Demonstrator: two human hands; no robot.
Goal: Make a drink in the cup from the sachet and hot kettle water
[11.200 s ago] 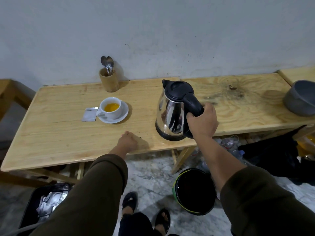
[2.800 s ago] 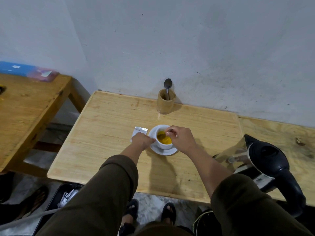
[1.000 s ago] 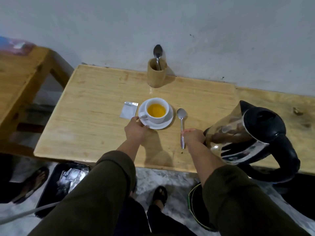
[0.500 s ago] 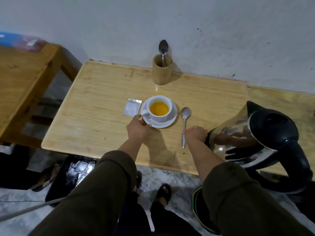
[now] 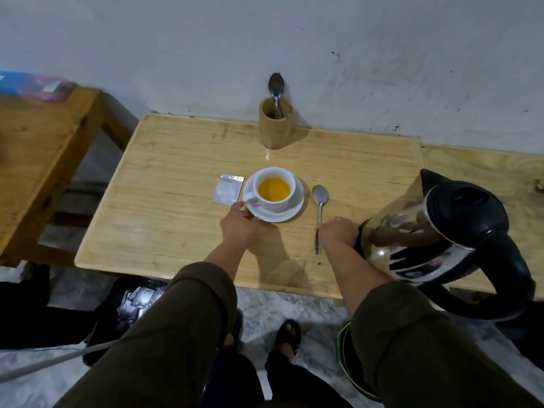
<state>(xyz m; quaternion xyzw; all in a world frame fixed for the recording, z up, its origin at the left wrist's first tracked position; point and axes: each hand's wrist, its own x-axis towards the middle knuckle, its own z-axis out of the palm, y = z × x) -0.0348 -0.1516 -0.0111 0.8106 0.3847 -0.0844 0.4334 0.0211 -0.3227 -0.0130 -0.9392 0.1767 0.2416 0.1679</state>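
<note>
A white cup holding yellow drink stands on a white saucer in the middle of the wooden table. A torn silver sachet lies flat just left of the saucer. My left hand pinches the saucer's near-left rim, by the cup handle. A metal spoon lies flat to the right of the saucer, bowl pointing away. My right hand has its curled fingertips on the spoon's handle. The steel kettle with a black lid stands right beside that hand.
A bamboo holder with one spoon stands at the wall. A second wooden table is on the left, carrying a blue box. Below the table edge are a black bin of used sachets and a black bucket.
The spoon was in the cup under my right hand 2.8 s ago; it now lies on the table right of the saucer. Over the last second both hands have barely moved.
</note>
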